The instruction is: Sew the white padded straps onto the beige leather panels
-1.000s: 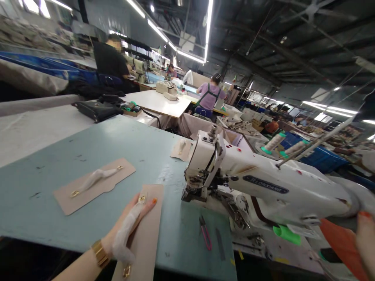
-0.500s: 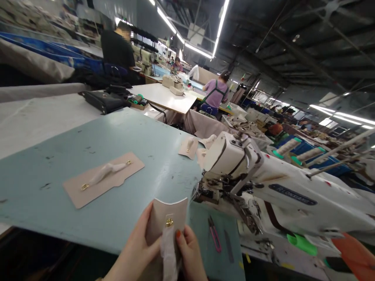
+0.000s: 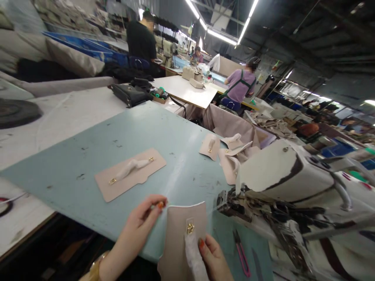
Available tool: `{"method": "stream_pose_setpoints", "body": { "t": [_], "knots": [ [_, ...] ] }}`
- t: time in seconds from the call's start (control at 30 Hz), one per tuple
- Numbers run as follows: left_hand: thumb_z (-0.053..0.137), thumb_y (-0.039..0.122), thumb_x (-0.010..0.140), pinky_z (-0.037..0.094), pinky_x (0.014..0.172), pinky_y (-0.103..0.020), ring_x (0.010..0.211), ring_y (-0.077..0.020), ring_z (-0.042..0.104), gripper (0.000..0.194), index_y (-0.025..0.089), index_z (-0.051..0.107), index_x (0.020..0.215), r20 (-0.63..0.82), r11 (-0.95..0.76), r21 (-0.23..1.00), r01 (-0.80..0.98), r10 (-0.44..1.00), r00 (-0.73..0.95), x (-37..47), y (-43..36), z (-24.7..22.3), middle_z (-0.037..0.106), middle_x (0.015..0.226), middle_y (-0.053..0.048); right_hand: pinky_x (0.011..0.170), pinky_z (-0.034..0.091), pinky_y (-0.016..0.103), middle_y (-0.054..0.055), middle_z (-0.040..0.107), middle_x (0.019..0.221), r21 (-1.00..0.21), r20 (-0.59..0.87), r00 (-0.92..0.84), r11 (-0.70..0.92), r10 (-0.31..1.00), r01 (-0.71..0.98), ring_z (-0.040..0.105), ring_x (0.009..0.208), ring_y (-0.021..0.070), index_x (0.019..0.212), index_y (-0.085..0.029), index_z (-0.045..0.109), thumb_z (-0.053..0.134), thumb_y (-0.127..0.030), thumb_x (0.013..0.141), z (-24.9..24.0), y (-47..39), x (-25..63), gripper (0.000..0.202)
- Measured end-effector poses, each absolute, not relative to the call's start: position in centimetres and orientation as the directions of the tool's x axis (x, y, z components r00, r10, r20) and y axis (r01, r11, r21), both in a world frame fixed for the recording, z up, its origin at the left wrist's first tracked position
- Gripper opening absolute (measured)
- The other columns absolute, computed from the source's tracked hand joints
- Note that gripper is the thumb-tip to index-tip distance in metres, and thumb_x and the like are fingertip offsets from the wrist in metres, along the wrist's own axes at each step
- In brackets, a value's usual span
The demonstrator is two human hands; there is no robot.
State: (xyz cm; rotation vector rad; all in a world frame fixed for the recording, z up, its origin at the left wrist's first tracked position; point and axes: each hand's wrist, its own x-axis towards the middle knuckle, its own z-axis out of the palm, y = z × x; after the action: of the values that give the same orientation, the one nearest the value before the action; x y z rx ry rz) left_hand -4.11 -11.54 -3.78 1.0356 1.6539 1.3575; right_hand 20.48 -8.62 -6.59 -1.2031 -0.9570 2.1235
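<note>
A beige bag panel (image 3: pixel 178 238) with a gold ring fitting (image 3: pixel 190 228) and a handle wrapped in white material (image 3: pixel 193 257) is in front of me. My right hand (image 3: pixel 215 253) grips its right edge, thumb on top beside the handle. My left hand (image 3: pixel 145 218) is off the panel, just to its left, above the table. Its thumb and fingertips are pinched together; whatever is between them, if anything, is too small to make out. A second beige panel with a wrapped handle (image 3: pixel 131 168) lies flat on the blue-green table (image 3: pixel 175 136), beyond my left hand.
A white sewing machine (image 3: pixel 269 168) stands at the right. Near it lie pink-handled thread snips (image 3: pixel 241 253) and a thin blade (image 3: pixel 257 263). More beige panels (image 3: pixel 209 146) rest at the table's far right edge. A black bag (image 3: pixel 130 93) sits beyond. Several people work farther back.
My left hand has let go of the panel and moved to its left, fingers pinched. My right hand still holds the panel. The view has swung left.
</note>
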Motion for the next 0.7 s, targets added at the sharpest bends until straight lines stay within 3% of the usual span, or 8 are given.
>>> {"method": "stream_pose_setpoints", "body": {
  "t": [0.13,0.2,0.27,0.33,0.4,0.57,0.63,0.7],
  "knots": [
    [0.046,0.041,0.088,0.031,0.112,-0.041,0.13,-0.0257,0.038,0.05,0.013,0.04,0.13,0.315,0.218,0.723,0.655,0.74,-0.594,-13.2,-8.7,-5.7,0.043,0.137,-0.014,0.08,0.049,0.023,0.004,0.066,0.101,-0.816,-0.401,-0.327,-0.496,0.856,-0.297,0.061,0.09,0.0151,0.102,-0.018,0.062,0.073,-0.042,0.077,-4.3,-2.3,15.2,0.037],
    [0.045,0.041,0.089,0.022,0.115,-0.05,0.135,-0.0347,0.029,0.062,0.004,0.032,0.136,0.252,0.312,0.647,0.695,0.773,-0.582,-16.9,-7.7,-6.1,0.034,0.144,-0.023,0.093,0.047,0.028,0.004,0.062,0.115,-0.799,-0.304,-0.234,-0.38,0.924,-0.465,0.057,0.107,0.0167,0.104,-0.021,0.059,0.073,-0.043,0.075,-3.4,0.5,12.9,0.038],
    [0.049,0.044,0.086,0.036,0.105,-0.052,0.121,-0.037,0.048,0.058,0.006,0.043,0.13,0.121,0.347,0.629,0.696,0.84,-0.529,-18.7,-7.2,-6.4,0.051,0.132,-0.022,0.102,0.042,0.037,0.005,0.053,0.131,-0.772,-0.292,-0.24,-0.376,0.926,-0.513,0.047,0.123,0.0205,0.112,-0.024,0.055,0.07,-0.047,0.077,-3.4,1.3,12.1,0.045],
    [0.049,0.045,0.086,0.048,0.088,-0.048,0.096,-0.0316,0.061,0.044,0.013,0.056,0.115,0.026,0.341,0.63,0.698,0.889,-0.458,-18.7,-7.5,-6.8,0.066,0.109,-0.013,0.105,0.039,0.044,0.007,0.047,0.138,-0.787,-0.348,-0.317,-0.459,0.882,-0.412,0.044,0.128,0.024,0.12,-0.024,0.051,0.066,-0.049,0.08,-4.4,-0.1,12.8,0.05],
    [0.044,0.046,0.088,0.05,0.087,-0.048,0.085,-0.0275,0.063,0.035,0.018,0.058,0.104,-0.014,0.317,0.641,0.699,0.915,-0.403,-17.3,-8.7,-7.5,0.068,0.096,-0.008,0.105,0.037,0.045,0.01,0.046,0.138,-0.827,-0.413,-0.357,-0.509,0.838,-0.238,0.046,0.126,0.0254,0.123,-0.022,0.05,0.062,-0.051,0.084,-5.8,-3.0,14.7,0.05],
    [0.048,0.048,0.086,0.018,0.118,-0.053,0.1,-0.0262,0.062,0.033,0.021,0.06,0.102,-0.004,0.113,0.733,0.671,0.987,-0.162,-11.8,-14.0,-9.5,0.07,0.096,-0.004,0.101,0.041,0.04,0.012,0.047,0.137,-0.898,-0.428,-0.201,-0.44,0.881,-0.018,0.048,0.124,0.0262,0.122,-0.018,0.052,0.062,-0.06,0.08,-7.2,-9.2,20.4,0.06],
    [0.054,0.047,0.084,0.021,0.119,-0.049,0.122,-0.0285,0.051,0.029,0.026,0.062,0.103,0.062,-0.001,0.773,0.634,0.995,-0.074,-9.6,-16.0,-9.4,0.068,0.109,-0.002,0.103,0.04,0.037,0.012,0.044,0.139,-0.923,-0.379,-0.183,-0.384,0.907,0.007,0.046,0.126,0.0242,0.126,-0.019,0.049,0.061,-0.06,0.081,-6.2,-10.0,21.7,0.062],
    [0.051,0.043,0.087,0.018,0.121,-0.039,0.121,-0.023,0.052,0.025,0.03,0.06,0.106,0.163,-0.143,0.8,0.583,0.986,0.019,-7.5,-17.4,-8.6,0.066,0.114,0.002,0.104,0.038,0.034,0.012,0.047,0.137,-0.936,-0.347,-0.205,-0.351,0.915,0.02,0.047,0.124,0.0219,0.128,-0.018,0.048,0.058,-0.058,0.083,-4.7,-10.0,22.3,0.061]
  ]
}}
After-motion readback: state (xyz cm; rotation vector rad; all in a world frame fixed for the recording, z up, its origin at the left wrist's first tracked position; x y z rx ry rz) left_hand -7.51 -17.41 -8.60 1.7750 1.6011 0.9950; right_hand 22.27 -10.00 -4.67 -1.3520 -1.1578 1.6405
